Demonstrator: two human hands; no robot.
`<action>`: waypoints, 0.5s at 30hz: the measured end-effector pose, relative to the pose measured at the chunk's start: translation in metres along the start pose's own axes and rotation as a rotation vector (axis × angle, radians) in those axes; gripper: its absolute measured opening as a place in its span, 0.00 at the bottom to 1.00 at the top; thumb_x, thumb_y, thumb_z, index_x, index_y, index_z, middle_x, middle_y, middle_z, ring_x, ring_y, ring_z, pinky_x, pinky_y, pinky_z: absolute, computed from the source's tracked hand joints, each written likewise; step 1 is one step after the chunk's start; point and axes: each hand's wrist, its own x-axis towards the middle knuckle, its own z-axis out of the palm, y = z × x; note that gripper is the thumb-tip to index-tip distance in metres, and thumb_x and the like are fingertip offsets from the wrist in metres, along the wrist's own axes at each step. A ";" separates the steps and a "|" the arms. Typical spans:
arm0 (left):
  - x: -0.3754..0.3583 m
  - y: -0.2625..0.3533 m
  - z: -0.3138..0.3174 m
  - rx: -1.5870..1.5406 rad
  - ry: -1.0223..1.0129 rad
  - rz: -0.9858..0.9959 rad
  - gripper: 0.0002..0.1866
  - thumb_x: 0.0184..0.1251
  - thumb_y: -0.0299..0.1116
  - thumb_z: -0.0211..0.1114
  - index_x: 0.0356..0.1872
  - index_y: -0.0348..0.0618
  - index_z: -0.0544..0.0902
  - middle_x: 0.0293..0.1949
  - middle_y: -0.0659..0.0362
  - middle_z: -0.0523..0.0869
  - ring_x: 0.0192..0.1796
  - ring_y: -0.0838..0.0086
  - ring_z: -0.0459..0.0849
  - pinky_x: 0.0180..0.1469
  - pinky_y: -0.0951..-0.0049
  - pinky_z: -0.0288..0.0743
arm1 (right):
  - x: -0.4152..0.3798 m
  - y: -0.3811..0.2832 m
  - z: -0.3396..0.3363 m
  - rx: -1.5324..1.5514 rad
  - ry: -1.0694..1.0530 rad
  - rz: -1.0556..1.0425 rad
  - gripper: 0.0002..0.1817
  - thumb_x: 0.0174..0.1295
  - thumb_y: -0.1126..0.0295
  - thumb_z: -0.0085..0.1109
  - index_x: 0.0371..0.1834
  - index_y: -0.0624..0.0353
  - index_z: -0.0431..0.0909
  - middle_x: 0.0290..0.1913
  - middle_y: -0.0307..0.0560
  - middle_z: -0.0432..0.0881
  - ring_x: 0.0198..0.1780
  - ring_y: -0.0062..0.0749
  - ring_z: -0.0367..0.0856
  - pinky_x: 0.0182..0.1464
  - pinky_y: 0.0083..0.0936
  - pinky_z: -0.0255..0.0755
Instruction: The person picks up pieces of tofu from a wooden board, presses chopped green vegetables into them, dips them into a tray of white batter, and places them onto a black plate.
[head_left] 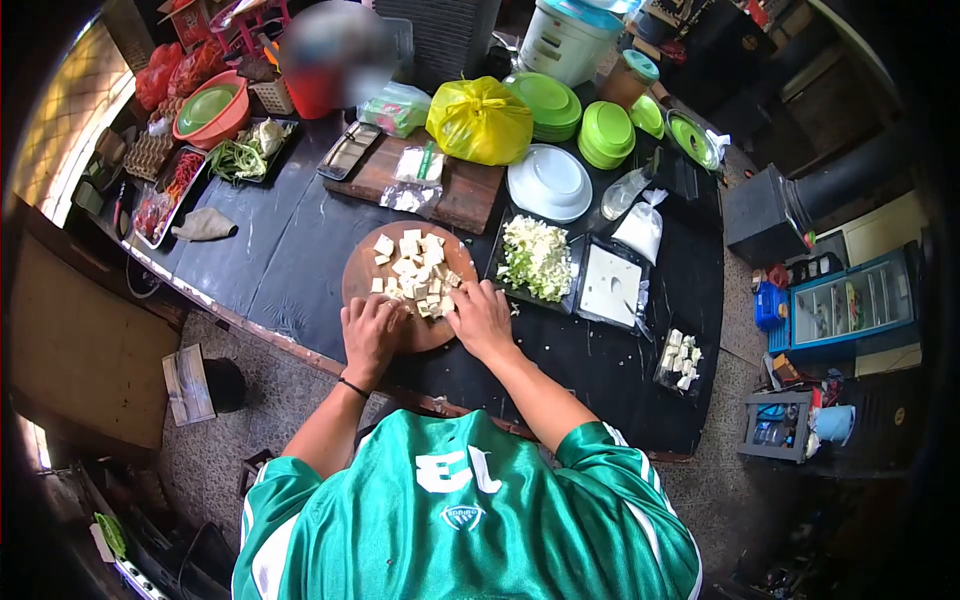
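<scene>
Both hands sit on the near edge of the round board (362, 280), which lies on the black desk (270, 250) right in front of the person.

Left hand (372, 335): curled, knuckles up, at the board's near-left rim. Cannot tell whether the grip holds anything; the fingers hide the palm.

Right hand (481, 318): fingers bent down onto the nearest tofu cubes (412, 262), touching them at the pile's near-right corner. Looks like a loose cupping contact, not a clenched grip; no tool visible in it.

Key relation: the cube pile lies straight ahead of both hands, away from the body, and spreads along a diagonal from far-left to near-right across the board. The near-right end of that line runs into the right fingers, so the right hand is the nearer one. The left hand is just beside the pile's near edge, a few stray cubes between the 2 hands.

Right of the board: a black tray of chopped greens (538, 258), then a tray (610, 285) with a white block, both apart from the hands. A further tray of cubes (680, 358) sits well off to the right. Yellow bag (480, 120) is behind the board, out of play.
</scene>
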 end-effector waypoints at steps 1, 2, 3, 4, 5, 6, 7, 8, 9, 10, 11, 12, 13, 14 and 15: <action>0.001 -0.005 0.001 -0.003 -0.002 0.036 0.10 0.66 0.40 0.76 0.47 0.57 0.91 0.49 0.66 0.87 0.51 0.66 0.80 0.53 0.61 0.69 | -0.001 -0.003 0.003 -0.016 0.065 -0.035 0.17 0.61 0.62 0.75 0.52 0.52 0.88 0.50 0.39 0.82 0.55 0.40 0.78 0.55 0.40 0.72; 0.001 -0.009 0.002 -0.007 -0.004 0.072 0.10 0.66 0.40 0.77 0.46 0.57 0.90 0.49 0.67 0.86 0.51 0.67 0.80 0.53 0.61 0.69 | -0.001 -0.005 0.005 -0.017 0.061 -0.031 0.17 0.61 0.62 0.75 0.52 0.52 0.88 0.50 0.39 0.82 0.55 0.40 0.78 0.55 0.40 0.72; 0.003 -0.010 -0.003 -0.017 -0.029 0.095 0.11 0.64 0.40 0.77 0.46 0.56 0.90 0.48 0.67 0.86 0.51 0.66 0.80 0.53 0.61 0.69 | -0.002 -0.007 0.005 -0.054 0.050 -0.049 0.15 0.61 0.62 0.75 0.50 0.51 0.88 0.49 0.38 0.82 0.55 0.39 0.78 0.54 0.40 0.71; 0.002 -0.013 -0.003 -0.022 -0.033 0.099 0.11 0.64 0.40 0.77 0.46 0.56 0.90 0.48 0.67 0.86 0.51 0.66 0.80 0.53 0.61 0.69 | -0.002 -0.009 0.006 -0.091 0.041 -0.066 0.14 0.61 0.63 0.74 0.48 0.51 0.87 0.49 0.38 0.82 0.55 0.38 0.78 0.53 0.40 0.71; 0.002 -0.016 -0.003 -0.036 -0.041 0.105 0.11 0.63 0.40 0.78 0.45 0.56 0.90 0.49 0.67 0.86 0.51 0.66 0.80 0.53 0.61 0.69 | -0.002 -0.010 0.006 -0.097 0.083 -0.086 0.11 0.62 0.64 0.73 0.46 0.52 0.87 0.47 0.38 0.82 0.53 0.38 0.78 0.52 0.39 0.70; 0.003 -0.018 -0.003 -0.050 -0.049 0.114 0.11 0.63 0.40 0.78 0.45 0.55 0.90 0.49 0.67 0.86 0.52 0.66 0.80 0.53 0.61 0.69 | -0.001 -0.012 0.007 -0.103 0.088 -0.078 0.11 0.62 0.64 0.73 0.46 0.52 0.87 0.47 0.38 0.82 0.53 0.38 0.78 0.52 0.39 0.70; 0.004 -0.021 -0.001 -0.056 -0.047 0.126 0.11 0.63 0.40 0.78 0.45 0.55 0.90 0.49 0.67 0.86 0.52 0.66 0.80 0.53 0.61 0.69 | 0.001 -0.012 0.006 -0.106 0.105 -0.077 0.11 0.62 0.64 0.73 0.45 0.52 0.87 0.47 0.38 0.82 0.53 0.37 0.78 0.52 0.39 0.70; 0.004 -0.023 0.002 -0.050 -0.046 0.135 0.12 0.63 0.40 0.78 0.45 0.55 0.90 0.49 0.67 0.86 0.52 0.66 0.80 0.54 0.61 0.69 | 0.003 -0.012 0.006 -0.110 0.121 -0.079 0.10 0.62 0.65 0.72 0.45 0.52 0.87 0.46 0.38 0.82 0.52 0.37 0.78 0.51 0.39 0.70; 0.006 -0.023 0.002 -0.045 -0.047 0.141 0.12 0.62 0.41 0.78 0.45 0.55 0.90 0.49 0.67 0.86 0.52 0.66 0.81 0.54 0.61 0.70 | 0.004 -0.011 0.006 -0.116 0.125 -0.071 0.10 0.62 0.65 0.72 0.45 0.52 0.87 0.46 0.38 0.82 0.52 0.37 0.78 0.51 0.39 0.70; 0.007 -0.024 0.002 -0.051 -0.048 0.149 0.12 0.62 0.41 0.78 0.45 0.55 0.90 0.49 0.67 0.86 0.52 0.66 0.81 0.54 0.61 0.70 | 0.005 -0.011 0.007 -0.123 0.130 -0.067 0.10 0.63 0.65 0.72 0.44 0.53 0.87 0.46 0.38 0.82 0.52 0.38 0.78 0.51 0.39 0.70; 0.009 -0.026 0.002 -0.074 -0.050 0.152 0.12 0.62 0.41 0.78 0.45 0.55 0.90 0.49 0.67 0.86 0.52 0.66 0.81 0.54 0.61 0.70 | 0.007 -0.010 0.007 -0.130 0.135 -0.065 0.09 0.63 0.66 0.71 0.44 0.53 0.87 0.45 0.39 0.82 0.52 0.38 0.78 0.51 0.39 0.70; 0.011 -0.027 0.000 -0.096 -0.055 0.155 0.11 0.63 0.41 0.78 0.45 0.56 0.90 0.48 0.67 0.86 0.52 0.66 0.81 0.54 0.61 0.70 | 0.009 -0.008 0.009 -0.132 0.136 -0.058 0.09 0.63 0.66 0.71 0.44 0.53 0.87 0.45 0.39 0.82 0.52 0.38 0.78 0.51 0.39 0.70; 0.012 -0.027 -0.002 -0.100 -0.059 0.160 0.11 0.63 0.41 0.78 0.45 0.56 0.90 0.48 0.66 0.86 0.52 0.66 0.81 0.54 0.61 0.70 | 0.010 -0.006 0.012 -0.135 0.133 -0.039 0.08 0.63 0.66 0.72 0.43 0.53 0.86 0.46 0.39 0.82 0.52 0.38 0.78 0.52 0.39 0.70; 0.013 -0.028 -0.003 -0.124 -0.070 0.163 0.11 0.63 0.40 0.78 0.45 0.56 0.90 0.48 0.66 0.87 0.52 0.66 0.81 0.54 0.61 0.70 | 0.010 -0.004 0.014 -0.137 0.129 -0.021 0.08 0.63 0.66 0.72 0.42 0.53 0.86 0.46 0.39 0.82 0.52 0.38 0.78 0.52 0.39 0.70; 0.014 -0.028 -0.004 -0.148 -0.080 0.165 0.11 0.64 0.40 0.77 0.45 0.55 0.90 0.48 0.65 0.88 0.52 0.66 0.81 0.55 0.61 0.70 | 0.010 -0.004 0.013 -0.140 0.128 -0.015 0.08 0.63 0.66 0.72 0.42 0.53 0.86 0.46 0.39 0.82 0.52 0.38 0.78 0.52 0.39 0.70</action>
